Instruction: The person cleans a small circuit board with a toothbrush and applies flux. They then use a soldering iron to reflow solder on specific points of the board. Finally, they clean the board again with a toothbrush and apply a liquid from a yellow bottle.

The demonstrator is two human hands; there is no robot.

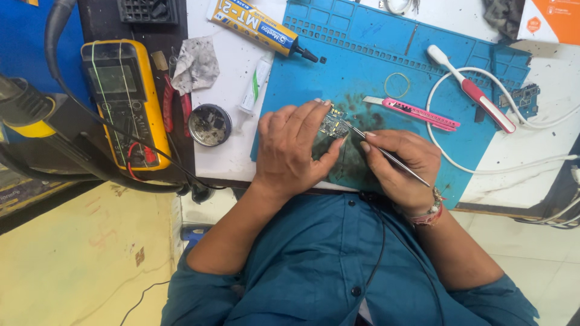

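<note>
Small green circuit board (333, 125) with metal-shielded parts sits above the middle of the blue silicone work mat (374, 54), held up off it. Left hand (294, 148) fingers clenched around the board's left edge, thumb under, fingertips on top. Right hand (402, 163) fingers pinch thin metal tweezers (386, 156), tip touching the board's right edge, handle running back to the right over the hand. Beaded bracelet (430, 212) on the right wrist.

On the mat, just far-right of the hands: pink utility knife (417, 112), lying flat. Small rubber band ring (397, 85) just beside its left end. White and red handled tool (474, 90) further right, with a white cable (483, 163) looping around it. Small bare circuit board (524, 96) at the mat's right edge.

Far side, left of mat: yellow glue tube with black nozzle (257, 24), small white tube (257, 81) below it. Round metal tin of dark paste (209, 124) on the white desk (226, 151), left of the left hand. Grey crumpled cloth (194, 63) beyond the tin. Yellow digital multimeter (124, 99) far left, black cable across it. Person wears a teal shirt (314, 265).
</note>
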